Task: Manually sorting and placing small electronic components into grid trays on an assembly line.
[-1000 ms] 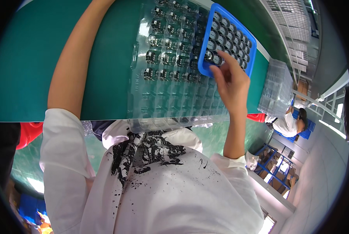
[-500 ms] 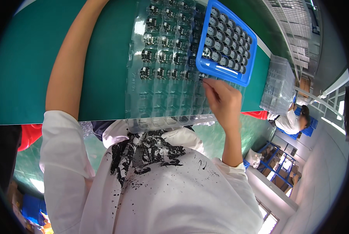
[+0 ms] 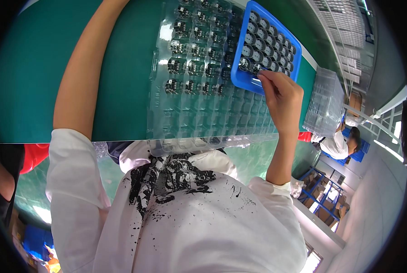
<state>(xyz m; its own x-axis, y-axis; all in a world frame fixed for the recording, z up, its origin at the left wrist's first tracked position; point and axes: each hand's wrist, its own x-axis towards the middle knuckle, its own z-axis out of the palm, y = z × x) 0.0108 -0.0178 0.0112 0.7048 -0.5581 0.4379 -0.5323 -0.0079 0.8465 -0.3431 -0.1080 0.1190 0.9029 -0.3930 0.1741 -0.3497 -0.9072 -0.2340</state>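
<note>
My right hand [image 3: 283, 93] reaches over the near side of a blue tray [image 3: 242, 82]. Thumb and fingertips are pinched on a small circuit board [image 3: 257, 69], which is at one of the round grey cups [image 3: 267, 50] standing in rows in that tray. In the cup to its left, another small board [image 3: 244, 63] sits. Left of the blue tray lies a clear plastic blister tray [image 3: 167, 123]; its far pockets hold several small circuit boards [image 3: 194, 67], while its near pockets hold none. My left forearm [image 3: 78, 82] stretches forward along the table, its hand beyond the upper edge.
The green table [image 3: 26, 100] ends at a near edge in front of my body. A stack of clear plastic trays [image 3: 324, 98] stands right of the blue tray. Farther right, a person in white [image 3: 338, 144] sits by blue bins, near a blue shelf rack [image 3: 322, 191].
My right hand has moved from the blister tray's pockets up and right to the blue tray, carrying the small circuit board. My left forearm has barely moved.
</note>
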